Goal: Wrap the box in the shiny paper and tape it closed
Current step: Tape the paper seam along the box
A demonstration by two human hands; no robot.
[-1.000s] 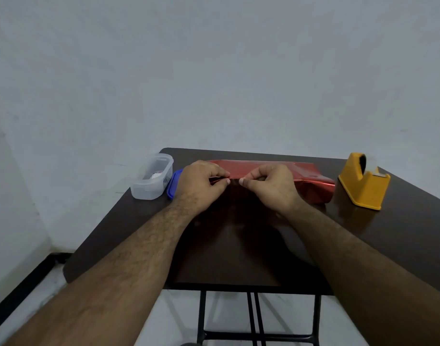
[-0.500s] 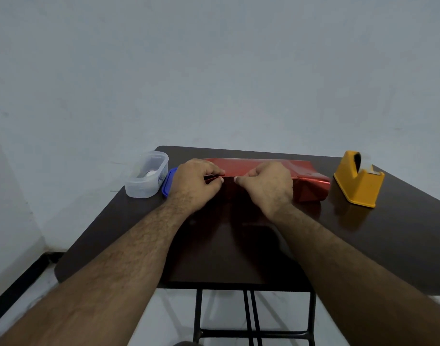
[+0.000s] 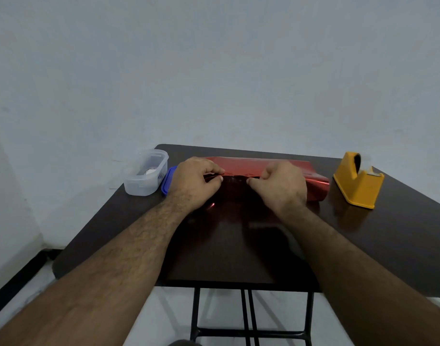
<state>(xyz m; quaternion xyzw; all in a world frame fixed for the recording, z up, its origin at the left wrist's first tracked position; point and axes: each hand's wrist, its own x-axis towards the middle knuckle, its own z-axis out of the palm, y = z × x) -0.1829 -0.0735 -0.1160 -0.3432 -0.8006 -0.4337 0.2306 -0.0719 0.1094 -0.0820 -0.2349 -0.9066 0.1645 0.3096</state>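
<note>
My left hand (image 3: 194, 182) pinches the near edge of the shiny red paper (image 3: 276, 168) between thumb and curled fingers; my right hand (image 3: 281, 186) pinches the same edge just beside it, a short gap of creased paper showing between the 2 grips. Both hands sit at the middle of the dark worktop (image 3: 238, 245), forearms reaching in from the near side. The paper lies folded over along the far part of the worktop, its right end bulging and wrinkled; the box under it is hidden, so I cannot tell its exact position. A blue lid (image 3: 167, 181) peeks out behind my left wrist. Further left stands a clear plastic container (image 3: 146, 174), at the worktop's corner. Well to the right stands a yellow tape dispenser (image 3: 358, 182)
</note>
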